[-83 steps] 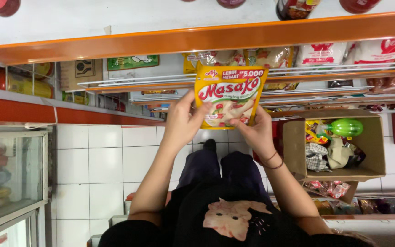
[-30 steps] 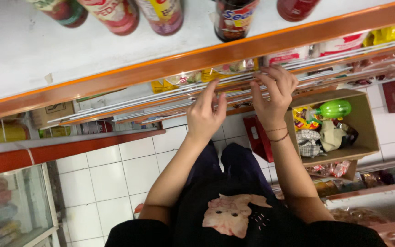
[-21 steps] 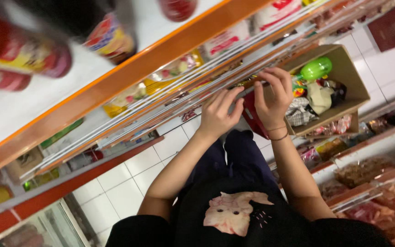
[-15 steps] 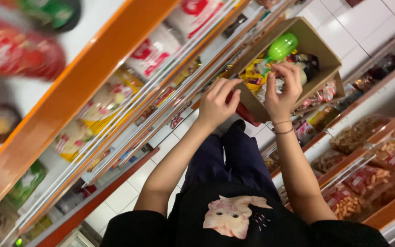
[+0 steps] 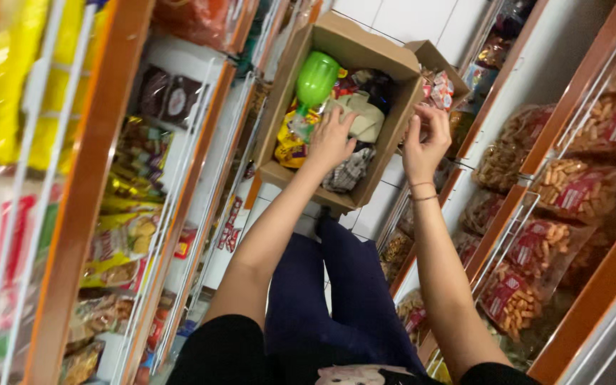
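An open cardboard box (image 5: 274,170) sits on the floor between two shelf racks. It holds a green plastic goblet (image 5: 316,77), yellow packets (image 5: 288,146), a beige bundle (image 5: 366,121) and other small goods. My left hand (image 5: 330,137) reaches into the box with fingers spread, resting on the goods beside the goblet. My right hand (image 5: 425,139) hovers at the box's right wall, fingers loosely apart, with nothing in it. Thin bracelets (image 5: 422,192) circle my right wrist.
An orange-edged rack (image 5: 83,214) at the left carries hanging yellow and foil snack packets behind white wire rails. The rack (image 5: 536,192) at the right holds clear bags of brown snacks with red labels. My legs in dark blue trousers (image 5: 336,299) stand on white tiles.
My hands have left the yellow packet on the rail and dropped to the cardboard box. The view has swung down and tilted, so the shelves now run along both sides.
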